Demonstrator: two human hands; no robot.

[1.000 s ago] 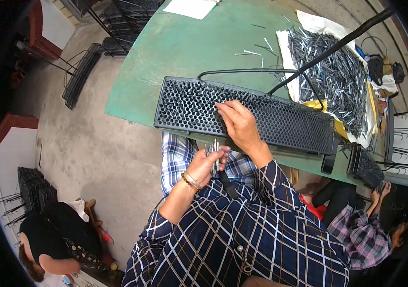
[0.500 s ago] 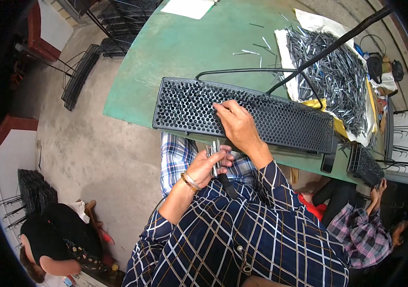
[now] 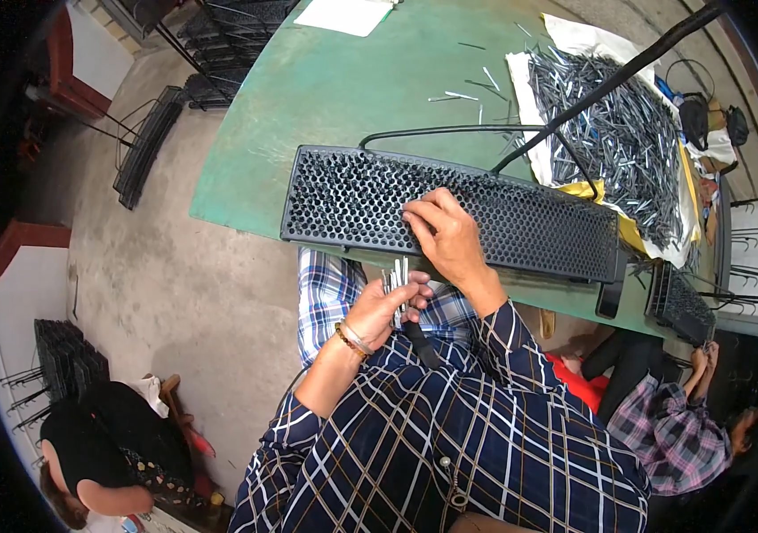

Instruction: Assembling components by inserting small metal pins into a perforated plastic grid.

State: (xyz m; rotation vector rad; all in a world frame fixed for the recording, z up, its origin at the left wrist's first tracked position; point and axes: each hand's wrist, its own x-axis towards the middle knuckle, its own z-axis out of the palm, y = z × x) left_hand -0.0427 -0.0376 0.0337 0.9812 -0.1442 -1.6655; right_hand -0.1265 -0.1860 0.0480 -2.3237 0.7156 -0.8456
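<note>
A long black rack (image 3: 539, 233) full of small round holes lies along the near edge of the green table. Shiny pieces stand in many holes of its left half. Over the middle of the rack, my right hand (image 3: 453, 238) has thumb and forefinger pinched close to the holes; what they hold, if anything, is too small to make out. Below the rack's near edge, my left hand (image 3: 379, 311) is closed around a small bunch of thin metal strips (image 3: 399, 274), their ends pointing up.
Behind the rack, a pale sack (image 3: 521, 93) lies spread with a heap of metal strips (image 3: 614, 133). A black rod handle (image 3: 628, 73) rises from the rack. White paper (image 3: 343, 15) is at the far edge. Co-workers sit at right (image 3: 677, 435) and lower left (image 3: 121, 444).
My right hand has shifted slightly to the right along the rack, its fingertips still close to the holes. My left hand keeps its bunch of strips in nearly the same place.
</note>
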